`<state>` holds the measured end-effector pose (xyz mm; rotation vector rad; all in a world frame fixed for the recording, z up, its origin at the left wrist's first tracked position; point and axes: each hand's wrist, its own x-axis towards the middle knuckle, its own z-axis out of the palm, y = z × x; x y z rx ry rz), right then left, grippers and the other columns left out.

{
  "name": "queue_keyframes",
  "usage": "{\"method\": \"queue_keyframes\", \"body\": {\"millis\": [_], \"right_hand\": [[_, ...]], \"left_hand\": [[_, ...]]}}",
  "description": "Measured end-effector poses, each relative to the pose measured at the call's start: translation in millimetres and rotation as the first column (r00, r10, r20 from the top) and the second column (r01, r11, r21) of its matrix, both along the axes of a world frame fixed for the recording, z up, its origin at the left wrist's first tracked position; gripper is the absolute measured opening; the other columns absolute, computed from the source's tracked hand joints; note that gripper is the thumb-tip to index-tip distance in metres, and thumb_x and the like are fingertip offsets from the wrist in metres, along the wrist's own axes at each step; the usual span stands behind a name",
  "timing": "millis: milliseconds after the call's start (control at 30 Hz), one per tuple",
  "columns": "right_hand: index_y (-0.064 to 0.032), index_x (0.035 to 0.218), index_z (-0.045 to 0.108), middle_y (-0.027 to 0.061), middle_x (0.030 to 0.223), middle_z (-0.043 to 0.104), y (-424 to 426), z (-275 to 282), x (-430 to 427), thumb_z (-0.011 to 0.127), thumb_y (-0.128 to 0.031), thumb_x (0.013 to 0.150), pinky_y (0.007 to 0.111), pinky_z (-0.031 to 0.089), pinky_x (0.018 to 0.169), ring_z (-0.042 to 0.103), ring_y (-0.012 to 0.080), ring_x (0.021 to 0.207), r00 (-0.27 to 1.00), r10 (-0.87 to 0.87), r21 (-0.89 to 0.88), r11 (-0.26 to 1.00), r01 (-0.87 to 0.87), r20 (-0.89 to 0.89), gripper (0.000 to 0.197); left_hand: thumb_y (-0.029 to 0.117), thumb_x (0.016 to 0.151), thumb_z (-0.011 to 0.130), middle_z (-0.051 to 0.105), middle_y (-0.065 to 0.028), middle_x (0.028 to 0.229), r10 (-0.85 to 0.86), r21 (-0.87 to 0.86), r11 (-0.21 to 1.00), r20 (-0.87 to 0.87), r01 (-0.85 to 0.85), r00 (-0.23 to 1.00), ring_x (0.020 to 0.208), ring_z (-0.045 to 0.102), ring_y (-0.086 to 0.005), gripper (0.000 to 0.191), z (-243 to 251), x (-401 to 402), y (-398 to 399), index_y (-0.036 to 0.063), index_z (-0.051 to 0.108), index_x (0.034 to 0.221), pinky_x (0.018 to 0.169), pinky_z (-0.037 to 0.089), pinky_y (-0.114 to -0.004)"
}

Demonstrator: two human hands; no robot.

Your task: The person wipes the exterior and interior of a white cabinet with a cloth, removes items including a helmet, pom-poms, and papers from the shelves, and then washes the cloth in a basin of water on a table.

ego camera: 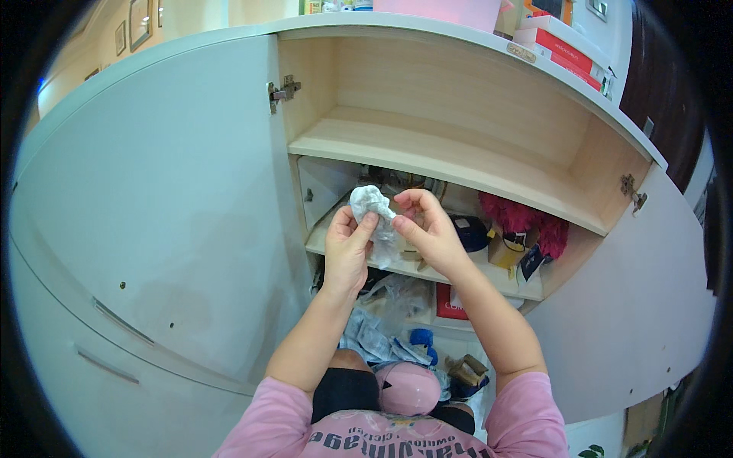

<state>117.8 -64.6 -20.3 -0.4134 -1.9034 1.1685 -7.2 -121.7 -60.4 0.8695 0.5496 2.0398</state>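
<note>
A crumpled white bundle (367,201), cloth or soft plastic, is pinched between the thumb and fingers of my left hand (346,249). From its lower side hangs a translucent plastic part (387,247). My right hand (430,235) has its thumb on the twisted end of the bundle, with the index finger raised apart; the fingertips behind are partly hidden. Both hands are in front of the middle shelf (412,266) of an open cabinet. Below them, a clear plastic bag (404,295) lies on the lower level.
Open cabinet doors flank me, the left door (172,200) and right door (630,303). On the middle shelf are a dark blue object (469,232), a small box (505,252) and fluffy magenta material (509,214). Below lie crumpled packets (366,335), a red box (449,303) and a pink rounded object (409,389).
</note>
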Motion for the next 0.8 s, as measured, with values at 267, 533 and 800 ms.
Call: {"method": "queue_keyframes", "body": {"millis": [267,533,800], "right_hand": [[-0.0058,0.087,0.054,0.0029,0.084,0.059,18.7,3.5,28.8,0.055,-0.015,0.083,0.027,0.046,0.069,0.056,0.0114,0.075,0.941,0.251,-0.569,0.75,-0.338,-0.229,0.01],[-0.0042,0.087,0.051,0.0066,0.083,0.059,29.2,10.1,39.3,0.051,-0.012,0.084,0.029,0.048,0.069,0.058,0.0153,0.075,0.927,0.206,-0.63,0.686,-0.365,-0.313,0.009],[-0.0051,0.109,0.048,0.0165,0.105,0.05,-21.7,12.5,11.5,0.07,-0.029,0.063,0.039,0.038,0.084,0.049,0.0315,0.095,0.933,-0.193,0.596,0.803,-0.028,0.303,0.056]], "left_hand": [[0.025,0.084,0.054,0.057,-0.0093,0.104,-0.384,-0.137,0.899,0.21,0.416,0.899,0.094,0.056,-0.02,0.036,-10.4,-1.3,6.9,0.0023,0.047,0.111,0.083,0.045,-0.035],[0.014,0.082,0.054,0.052,-0.0151,0.114,-0.644,-0.14,0.677,0.362,0.723,0.674,0.103,0.052,-0.0257,0.04,-15.4,-12.9,0.3,-0.0027,0.044,0.116,0.09,0.041,-0.039],[0.005,0.081,0.044,0.047,-0.0127,0.112,-0.101,-0.193,0.974,0.099,0.118,0.99,0.099,0.051,-0.0209,0.039,4.7,4.8,0.0,0.003,0.035,0.119,0.084,0.043,-0.034]]}}
